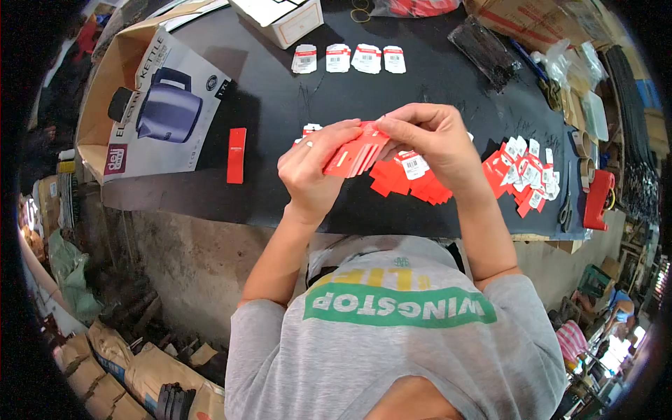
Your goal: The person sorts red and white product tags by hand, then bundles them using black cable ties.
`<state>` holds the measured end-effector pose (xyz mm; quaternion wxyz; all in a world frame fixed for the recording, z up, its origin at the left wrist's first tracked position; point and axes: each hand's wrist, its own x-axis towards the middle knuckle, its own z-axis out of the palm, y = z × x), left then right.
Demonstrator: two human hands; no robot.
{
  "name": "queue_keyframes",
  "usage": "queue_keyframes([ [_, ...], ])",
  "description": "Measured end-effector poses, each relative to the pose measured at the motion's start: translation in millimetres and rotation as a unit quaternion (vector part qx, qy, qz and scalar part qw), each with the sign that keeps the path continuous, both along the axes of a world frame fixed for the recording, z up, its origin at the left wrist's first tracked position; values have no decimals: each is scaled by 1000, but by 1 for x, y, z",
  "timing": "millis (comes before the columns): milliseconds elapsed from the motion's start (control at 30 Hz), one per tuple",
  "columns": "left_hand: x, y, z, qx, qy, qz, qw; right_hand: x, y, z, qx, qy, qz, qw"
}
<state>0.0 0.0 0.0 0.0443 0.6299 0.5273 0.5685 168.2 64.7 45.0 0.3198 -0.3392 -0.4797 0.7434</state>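
My left hand (311, 171) holds a fanned stack of red tags (353, 155) above the near edge of the black table (280, 105). My right hand (427, 136) pinches the top end of the same stack with thumb and fingers. Just below and to the right of my hands a loose pile of red tags (413, 183) lies on the table, some with white barcode labels. A single red tag (236, 155) lies flat to the left of my hands.
A row of white labelled tags (348, 59) sits at the far side. A kettle box (157, 105) lies at left, a white carton (280, 17) at the back. At right are a mixed tag heap (525, 175), scissors (565, 203) and a red tape dispenser (597, 199).
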Motion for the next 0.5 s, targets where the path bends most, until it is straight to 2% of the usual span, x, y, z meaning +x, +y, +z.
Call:
queue_keyframes([
  [100,14,1,7,-18,11,-42,999,19,6,5,30,-30,-19,999],
  [167,22,-3,12,-209,-78,-51,973,27,19,0,107,-112,-114,981],
  [233,34,-8,12,-238,-114,-78,961,37,32,-10,112,-94,-167,975],
  [300,45,-15,-11,-322,-280,-115,897,45,42,-20,110,-162,-199,960],
  [367,49,-26,-40,-369,-296,-133,871,54,51,-37,105,-199,-186,956],
  [433,51,-37,-47,-409,-326,-152,838,61,59,-57,101,-239,-168,951],
  [500,49,-49,-55,-426,-332,-137,830,62,67,-72,123,-329,-161,923],
])
